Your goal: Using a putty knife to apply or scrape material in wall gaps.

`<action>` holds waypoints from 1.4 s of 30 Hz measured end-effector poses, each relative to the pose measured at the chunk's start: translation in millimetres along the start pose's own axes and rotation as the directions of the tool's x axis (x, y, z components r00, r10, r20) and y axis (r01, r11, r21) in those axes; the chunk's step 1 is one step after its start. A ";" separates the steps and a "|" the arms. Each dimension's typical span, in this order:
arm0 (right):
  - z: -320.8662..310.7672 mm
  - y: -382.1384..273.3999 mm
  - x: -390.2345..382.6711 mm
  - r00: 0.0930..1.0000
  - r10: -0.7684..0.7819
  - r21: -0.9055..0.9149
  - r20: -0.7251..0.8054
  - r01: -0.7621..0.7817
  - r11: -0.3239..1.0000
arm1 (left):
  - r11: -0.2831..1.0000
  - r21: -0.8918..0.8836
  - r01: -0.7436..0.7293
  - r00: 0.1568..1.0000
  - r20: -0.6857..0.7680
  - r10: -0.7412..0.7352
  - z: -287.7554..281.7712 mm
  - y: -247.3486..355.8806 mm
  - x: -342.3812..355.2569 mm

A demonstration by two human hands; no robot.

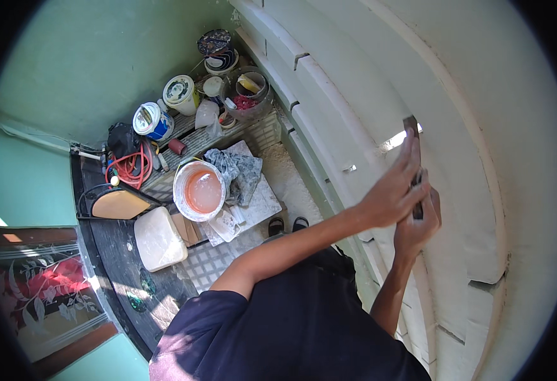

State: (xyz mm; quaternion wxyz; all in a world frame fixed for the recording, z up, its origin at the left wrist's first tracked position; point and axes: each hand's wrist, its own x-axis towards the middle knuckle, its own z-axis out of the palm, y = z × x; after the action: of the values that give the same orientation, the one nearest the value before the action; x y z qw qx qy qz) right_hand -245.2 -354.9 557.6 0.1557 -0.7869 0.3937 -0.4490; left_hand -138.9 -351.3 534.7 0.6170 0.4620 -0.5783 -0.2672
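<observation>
Both my hands are on a long, narrow, dark hand tool (417,155), its exact kind unclear, held against the off-white panelled wall (456,159). My right hand (418,223) is closed round the tool's dark lower end. Above it, my left hand (394,185) lies along the tool, with straight fingers pressing near its flat, brownish-grey tip. Beside that tip is a bright patch of light (393,141) on the wall. My left forearm crosses in front of my body and hides part of the wall's lower ledges.
Below to the left, a white bucket of pinkish liquid (203,190) stands by a grey rag (243,174). A cream stool (159,238), red hose (129,168) and several paint tubs (181,94) line the corner. Raised bands with gaps (329,86) run along the wall.
</observation>
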 end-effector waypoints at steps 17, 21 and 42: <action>-16.0 5.1 3.3 0.999 -0.011 -0.079 0.040 0.014 0.997 | 1.000 0.008 0.009 1.000 -0.003 -0.009 14.2 -0.1 -5.6; -0.8 2.8 9.0 1.000 0.006 -0.027 -0.004 -0.006 1.000 | 0.999 -0.024 -0.027 0.998 -0.055 0.025 5.2 -4.8 4.7; 9.8 6.3 16.8 0.999 0.022 -0.060 0.022 -0.021 0.998 | 1.000 -0.003 0.008 1.000 0.004 -0.008 -11.9 -13.4 6.3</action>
State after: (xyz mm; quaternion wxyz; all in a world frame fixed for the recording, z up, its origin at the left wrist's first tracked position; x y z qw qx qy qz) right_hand -235.3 -372.7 558.2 0.1415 -0.7920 0.4136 -0.4261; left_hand -123.5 -359.4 527.0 0.6157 0.4629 -0.5772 -0.2712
